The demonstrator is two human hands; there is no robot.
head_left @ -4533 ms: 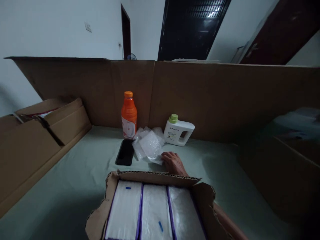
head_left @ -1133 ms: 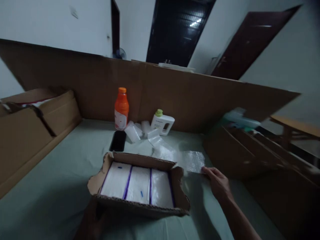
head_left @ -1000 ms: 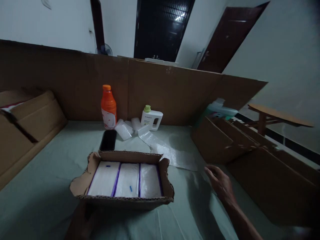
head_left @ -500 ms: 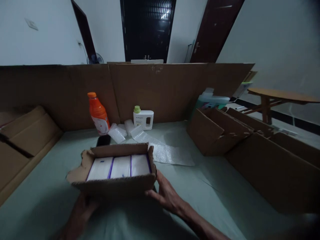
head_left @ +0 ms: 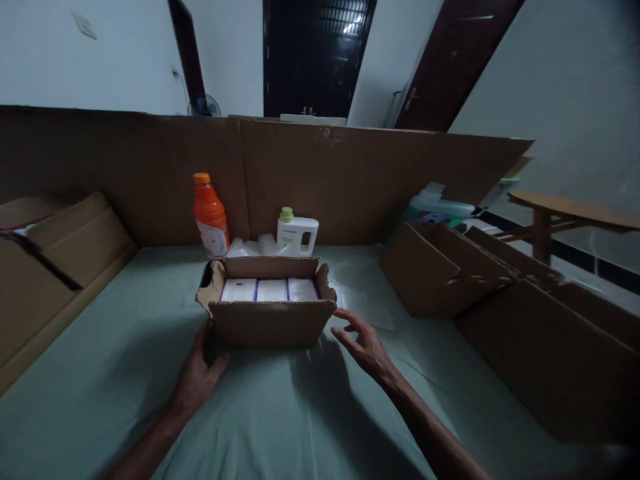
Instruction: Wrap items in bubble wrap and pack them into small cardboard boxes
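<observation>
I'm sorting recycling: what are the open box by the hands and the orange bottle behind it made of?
The open box: corrugated cardboard, matte brown, with ragged fluted flap edges. The orange bottle: probably plastic, slightly glossy, with orange screw cap; glass cannot be excluded.

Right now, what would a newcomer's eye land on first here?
The open brown cardboard box at the centre, three white purple-edged packs inside, with the left hand at its near left corner and the open right hand just off its right. Behind it a bright orange plastic bottle stands by the tall cardboard wall.
</observation>
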